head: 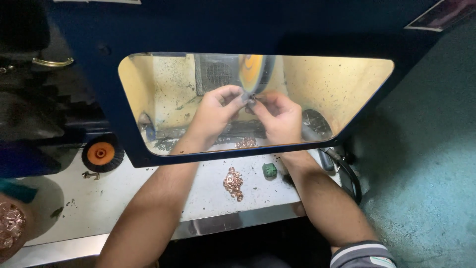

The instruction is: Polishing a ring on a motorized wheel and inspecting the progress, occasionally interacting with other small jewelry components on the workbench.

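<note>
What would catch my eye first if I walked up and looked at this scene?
Most striking is the lit opening in the dark blue guard, where the left hand and right hand together pinch a small metal piece against a spinning yellow polishing wheel. Below, on the white bench, lies a pile of copper-coloured rings beside a small green block. An orange-hubbed black brush wheel sits at left.

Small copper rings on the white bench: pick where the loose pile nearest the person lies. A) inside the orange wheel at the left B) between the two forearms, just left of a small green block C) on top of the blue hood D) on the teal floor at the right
B: the pile of copper rings sits on the white bench between the forearms, with the green block just to its right.
</note>
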